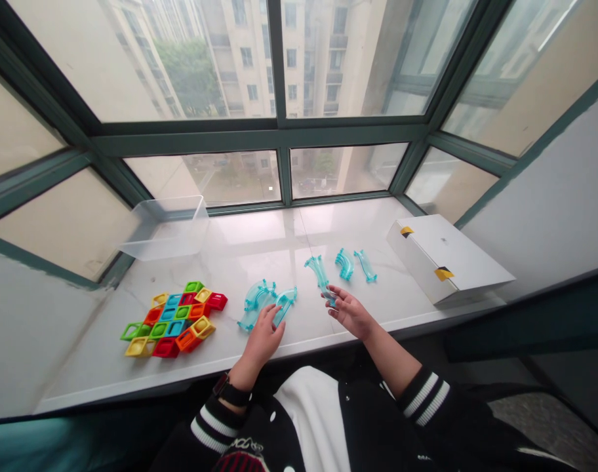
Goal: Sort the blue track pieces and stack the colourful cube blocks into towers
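Observation:
Several clear blue curved track pieces lie on a white marble window sill (259, 249). My left hand (263, 337) rests with fingers stretched on a cluster of joined curved pieces (262, 300) near the sill's front. My right hand (351, 310) pinches the near end of a long curved track piece (318, 270). Two more curved pieces (354, 263) lie apart, further right. A flat group of colourful square magnetic tiles (174, 319) sits to the left of my left hand.
An empty clear plastic bin (166, 229) stands at the back left by the window. A white cardboard box (444, 259) with yellow-black tape lies at the right end. Windows close off the far side.

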`<state>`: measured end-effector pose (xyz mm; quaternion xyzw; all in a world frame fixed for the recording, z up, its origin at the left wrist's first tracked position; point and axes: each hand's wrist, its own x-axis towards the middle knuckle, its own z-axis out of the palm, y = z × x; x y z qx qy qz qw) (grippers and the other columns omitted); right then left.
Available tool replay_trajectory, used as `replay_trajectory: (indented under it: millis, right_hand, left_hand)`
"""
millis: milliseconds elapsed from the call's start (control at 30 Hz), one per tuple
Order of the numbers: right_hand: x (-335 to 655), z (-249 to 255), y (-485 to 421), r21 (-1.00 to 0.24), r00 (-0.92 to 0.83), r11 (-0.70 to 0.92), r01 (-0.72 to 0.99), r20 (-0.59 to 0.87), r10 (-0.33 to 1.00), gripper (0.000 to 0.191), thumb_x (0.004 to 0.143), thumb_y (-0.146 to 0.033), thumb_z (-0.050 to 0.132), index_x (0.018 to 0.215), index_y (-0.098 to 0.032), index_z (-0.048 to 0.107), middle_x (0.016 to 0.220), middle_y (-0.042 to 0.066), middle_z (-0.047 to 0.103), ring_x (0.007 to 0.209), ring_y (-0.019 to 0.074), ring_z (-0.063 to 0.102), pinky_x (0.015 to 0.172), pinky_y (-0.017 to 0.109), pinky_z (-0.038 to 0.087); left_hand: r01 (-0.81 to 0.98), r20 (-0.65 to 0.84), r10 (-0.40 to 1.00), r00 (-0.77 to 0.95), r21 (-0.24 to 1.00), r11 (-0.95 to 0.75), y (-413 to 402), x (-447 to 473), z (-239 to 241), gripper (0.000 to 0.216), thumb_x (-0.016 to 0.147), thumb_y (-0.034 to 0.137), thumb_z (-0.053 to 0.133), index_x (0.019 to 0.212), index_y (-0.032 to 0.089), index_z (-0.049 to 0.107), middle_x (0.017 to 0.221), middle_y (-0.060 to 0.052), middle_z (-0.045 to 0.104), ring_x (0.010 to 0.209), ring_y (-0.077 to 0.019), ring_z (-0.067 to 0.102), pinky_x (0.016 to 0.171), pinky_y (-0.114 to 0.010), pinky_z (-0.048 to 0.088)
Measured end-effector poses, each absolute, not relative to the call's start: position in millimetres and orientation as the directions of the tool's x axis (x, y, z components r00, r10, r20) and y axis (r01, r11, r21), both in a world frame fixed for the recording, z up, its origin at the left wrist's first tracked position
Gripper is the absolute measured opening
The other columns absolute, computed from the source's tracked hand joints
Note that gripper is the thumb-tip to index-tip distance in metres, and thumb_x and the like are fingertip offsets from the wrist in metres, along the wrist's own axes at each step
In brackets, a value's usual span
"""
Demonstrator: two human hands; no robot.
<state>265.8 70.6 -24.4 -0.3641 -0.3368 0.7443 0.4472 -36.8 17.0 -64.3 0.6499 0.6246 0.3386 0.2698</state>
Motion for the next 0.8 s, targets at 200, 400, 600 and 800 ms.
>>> replay_trajectory:
  millis: [200,400,600,800]
  right_hand:
    - [284.1,-23.2,63.6,-0.816,-0.389,-0.410,-0.407,-0.251,0.886,0.064,0.066,-0.029,0.097,0.126,-0.027,0.074,0.132,0.009,0.074,0.121,0.0257,0.070,0.108,0.044,0.052]
    - [300.2,-31.2,55.9,-0.795,-0.336,-0.405,-0.451,-0.269,0.903,0.053,0.066,-0.026,0.098,0.115,-0.021,0.078,0.124,0.009,0.076,0.120,0.0284,0.072,0.115,0.051,0.049]
    - [339.6,-28.5,65.2,-0.813,-0.138,-0.298,-0.501,-0.265,0.954,0.050,0.066,-0.030,0.097,0.112,-0.024,0.079,0.115,0.006,0.078,0.112,0.0259,0.073,0.105,0.046,0.057]
    - [391.4,-31.0,95.5,-0.937,0.231,-0.116,-0.328,-0.199,0.953,0.058,0.064,-0.042,0.096,0.117,-0.026,0.078,0.115,0.006,0.077,0.104,0.0225,0.071,0.093,0.038,0.058]
  left_hand:
    - [0.523,0.085,0.994,0.065,0.846,-0.107,13.4,-22.7,-43.0,0.037,0.097,0.040,0.056,0.128,0.025,0.070,0.134,-0.010,0.069,0.077,-0.0155,0.066,0.073,-0.034,0.061]
    - [0.448,-0.042,0.976,0.213,0.892,-0.059,5.0,6.4,-55.3,0.034,0.096,0.037,0.056,0.123,0.024,0.072,0.119,-0.008,0.077,0.082,-0.0187,0.068,0.075,-0.035,0.060]
    - [0.473,0.129,0.895,0.426,0.812,-0.342,8.0,29.0,-70.0,0.032,0.093,0.017,0.052,0.115,0.026,0.074,0.113,-0.008,0.074,0.101,-0.0221,0.070,0.096,-0.040,0.057]
    - [0.525,0.209,0.852,0.480,0.709,-0.471,15.8,33.8,-73.4,0.037,0.090,0.011,0.052,0.115,0.026,0.075,0.113,-0.010,0.072,0.105,-0.0250,0.068,0.096,-0.041,0.056]
